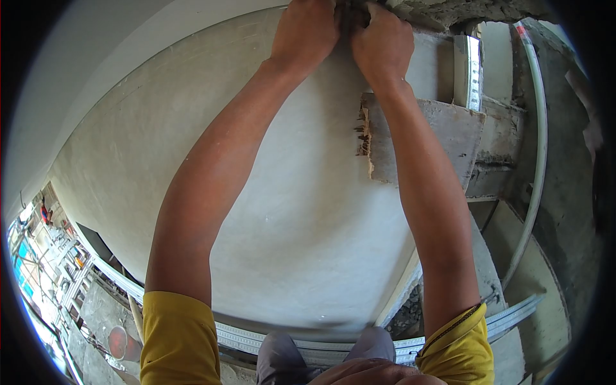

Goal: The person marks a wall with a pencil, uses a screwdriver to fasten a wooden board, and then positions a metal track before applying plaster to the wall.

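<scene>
Both arms reach up and away along a large pale plastered surface (295, 212). My left hand (308, 29) is at the top edge of the view, its fingers curled inward. Close beside it on the right, my right hand (384, 45) is closed in the same way. A dark, rough patch (351, 16) shows between the two hands; whatever they grip is hidden by the fingers and the frame edge. Below my right hand, partly behind the forearm, is a worn board (443, 131) with a splintered left end.
Rough, broken masonry (475, 9) juts in at the upper right. A perforated metal strip (473, 70) stands above the board, and a long pale pipe (538, 128) curves down the right side. Metal channels (314, 350) run across near my knees. A bucket (122, 343) is at lower left.
</scene>
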`<state>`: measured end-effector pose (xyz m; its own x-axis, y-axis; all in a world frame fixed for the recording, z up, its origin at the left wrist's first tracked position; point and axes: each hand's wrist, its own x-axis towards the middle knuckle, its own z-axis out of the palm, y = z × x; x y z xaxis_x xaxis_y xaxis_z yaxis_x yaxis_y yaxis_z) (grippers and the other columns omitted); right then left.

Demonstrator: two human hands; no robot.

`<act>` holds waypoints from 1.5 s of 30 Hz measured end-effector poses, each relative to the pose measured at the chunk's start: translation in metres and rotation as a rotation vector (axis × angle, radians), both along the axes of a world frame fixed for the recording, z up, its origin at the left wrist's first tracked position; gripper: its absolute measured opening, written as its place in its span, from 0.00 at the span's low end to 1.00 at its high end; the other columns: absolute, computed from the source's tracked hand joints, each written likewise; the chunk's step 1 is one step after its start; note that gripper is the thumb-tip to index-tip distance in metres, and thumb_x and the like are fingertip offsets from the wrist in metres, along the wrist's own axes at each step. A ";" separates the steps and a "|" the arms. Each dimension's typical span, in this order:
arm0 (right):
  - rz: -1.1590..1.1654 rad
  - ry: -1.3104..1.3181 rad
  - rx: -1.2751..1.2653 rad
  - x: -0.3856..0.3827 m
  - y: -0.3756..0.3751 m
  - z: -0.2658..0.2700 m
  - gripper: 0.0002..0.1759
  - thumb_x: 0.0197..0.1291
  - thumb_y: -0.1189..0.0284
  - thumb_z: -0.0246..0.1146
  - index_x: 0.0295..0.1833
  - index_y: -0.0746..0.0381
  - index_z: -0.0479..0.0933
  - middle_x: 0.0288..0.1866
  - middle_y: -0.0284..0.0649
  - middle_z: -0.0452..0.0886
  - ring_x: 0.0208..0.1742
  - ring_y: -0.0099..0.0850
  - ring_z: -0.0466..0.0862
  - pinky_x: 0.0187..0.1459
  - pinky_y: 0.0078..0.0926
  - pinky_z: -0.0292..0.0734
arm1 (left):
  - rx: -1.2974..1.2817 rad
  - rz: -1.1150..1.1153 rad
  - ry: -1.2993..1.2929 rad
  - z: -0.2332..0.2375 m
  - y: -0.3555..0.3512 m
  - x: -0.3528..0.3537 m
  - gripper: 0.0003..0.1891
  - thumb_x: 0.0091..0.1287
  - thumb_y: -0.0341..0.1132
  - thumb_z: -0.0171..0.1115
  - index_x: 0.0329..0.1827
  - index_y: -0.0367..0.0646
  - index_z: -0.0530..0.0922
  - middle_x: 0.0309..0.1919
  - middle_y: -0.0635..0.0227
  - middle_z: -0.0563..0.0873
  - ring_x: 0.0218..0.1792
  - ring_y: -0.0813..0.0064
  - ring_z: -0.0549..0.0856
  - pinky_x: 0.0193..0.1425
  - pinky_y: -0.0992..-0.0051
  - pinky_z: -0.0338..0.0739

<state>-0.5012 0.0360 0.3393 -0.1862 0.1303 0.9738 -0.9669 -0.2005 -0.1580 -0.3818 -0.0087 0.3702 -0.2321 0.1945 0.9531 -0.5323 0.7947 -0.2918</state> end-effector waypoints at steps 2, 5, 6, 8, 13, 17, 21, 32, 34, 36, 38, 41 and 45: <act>-0.004 0.007 -0.019 0.000 -0.002 0.002 0.15 0.57 0.76 0.63 0.50 0.67 0.83 0.44 0.57 0.86 0.48 0.58 0.85 0.51 0.51 0.79 | 0.010 0.014 0.001 0.000 0.003 0.003 0.09 0.68 0.25 0.57 0.42 0.27 0.82 0.39 0.40 0.87 0.43 0.42 0.87 0.47 0.56 0.84; -0.026 -0.011 -0.012 0.004 0.002 0.001 0.16 0.57 0.75 0.65 0.51 0.66 0.83 0.45 0.55 0.86 0.49 0.56 0.85 0.51 0.50 0.80 | -0.072 -0.122 -0.029 -0.002 0.007 0.011 0.09 0.68 0.25 0.58 0.44 0.28 0.83 0.42 0.40 0.87 0.45 0.42 0.87 0.49 0.56 0.83; -0.046 -0.034 0.012 0.007 0.005 0.001 0.16 0.57 0.74 0.65 0.52 0.66 0.83 0.45 0.55 0.86 0.49 0.55 0.85 0.51 0.50 0.80 | -0.158 -0.096 -0.074 -0.001 0.002 0.015 0.09 0.68 0.25 0.58 0.45 0.29 0.83 0.43 0.41 0.87 0.45 0.43 0.87 0.50 0.56 0.83; -0.040 -0.061 0.040 0.007 0.006 0.003 0.17 0.57 0.74 0.66 0.52 0.65 0.83 0.45 0.54 0.86 0.49 0.55 0.85 0.51 0.50 0.80 | -0.243 -0.068 -0.121 -0.001 -0.005 0.017 0.09 0.68 0.25 0.58 0.46 0.30 0.83 0.44 0.42 0.87 0.46 0.43 0.87 0.51 0.56 0.83; -0.076 -0.068 0.065 0.009 0.000 0.000 0.18 0.56 0.73 0.67 0.54 0.63 0.82 0.46 0.53 0.86 0.50 0.54 0.85 0.51 0.49 0.80 | -0.117 -0.105 -0.001 -0.002 -0.012 0.014 0.09 0.68 0.25 0.59 0.46 0.30 0.83 0.44 0.45 0.88 0.47 0.44 0.86 0.53 0.57 0.82; -0.006 -0.070 -0.054 0.011 -0.003 -0.006 0.21 0.53 0.73 0.68 0.55 0.63 0.81 0.44 0.53 0.87 0.48 0.53 0.86 0.50 0.48 0.80 | -0.029 -0.023 0.071 -0.003 -0.014 0.008 0.10 0.68 0.26 0.60 0.48 0.30 0.83 0.45 0.44 0.87 0.47 0.45 0.86 0.53 0.57 0.82; 0.031 -0.094 -0.014 0.013 0.003 -0.007 0.23 0.51 0.72 0.69 0.55 0.62 0.82 0.42 0.53 0.87 0.45 0.52 0.86 0.48 0.48 0.81 | -0.061 -0.058 0.070 -0.005 -0.013 0.008 0.10 0.69 0.26 0.60 0.47 0.29 0.82 0.46 0.43 0.87 0.48 0.45 0.86 0.52 0.57 0.82; -0.094 -0.013 -0.011 0.007 -0.007 -0.003 0.20 0.53 0.76 0.66 0.55 0.62 0.81 0.43 0.51 0.87 0.45 0.51 0.87 0.47 0.48 0.81 | 0.059 -0.087 0.059 -0.003 -0.012 0.011 0.10 0.69 0.27 0.60 0.48 0.28 0.81 0.48 0.43 0.86 0.47 0.42 0.85 0.52 0.55 0.80; -0.094 -0.014 0.001 0.008 -0.005 -0.002 0.20 0.54 0.77 0.66 0.55 0.63 0.81 0.42 0.52 0.87 0.45 0.51 0.87 0.46 0.49 0.81 | -0.039 -0.030 0.024 -0.002 -0.014 0.012 0.10 0.69 0.27 0.59 0.48 0.28 0.81 0.48 0.43 0.86 0.48 0.42 0.85 0.53 0.54 0.80; -0.138 0.027 0.057 0.008 -0.002 -0.001 0.19 0.55 0.77 0.65 0.54 0.66 0.79 0.40 0.54 0.86 0.44 0.52 0.87 0.45 0.48 0.81 | -0.021 -0.055 0.025 -0.002 -0.013 0.012 0.10 0.70 0.27 0.59 0.48 0.29 0.81 0.48 0.43 0.86 0.49 0.42 0.85 0.53 0.54 0.79; -0.130 0.028 0.075 0.009 0.000 0.000 0.19 0.54 0.77 0.65 0.53 0.67 0.78 0.39 0.55 0.86 0.44 0.52 0.87 0.45 0.48 0.81 | -0.005 -0.080 0.028 -0.003 -0.012 0.011 0.10 0.70 0.27 0.59 0.49 0.29 0.81 0.49 0.44 0.86 0.50 0.42 0.84 0.53 0.54 0.79; -0.124 0.045 0.076 0.009 0.004 -0.001 0.18 0.55 0.78 0.65 0.52 0.68 0.77 0.38 0.56 0.85 0.44 0.53 0.87 0.45 0.48 0.81 | -0.067 -0.140 0.060 -0.003 -0.013 0.009 0.10 0.70 0.27 0.59 0.48 0.29 0.82 0.48 0.44 0.86 0.49 0.42 0.85 0.52 0.54 0.80; -0.149 0.035 0.085 0.007 -0.001 0.002 0.17 0.55 0.79 0.63 0.52 0.68 0.76 0.38 0.56 0.85 0.43 0.54 0.86 0.45 0.49 0.81 | -0.093 -0.132 0.050 -0.002 -0.017 0.009 0.09 0.69 0.26 0.59 0.46 0.29 0.82 0.45 0.45 0.87 0.46 0.42 0.86 0.50 0.56 0.81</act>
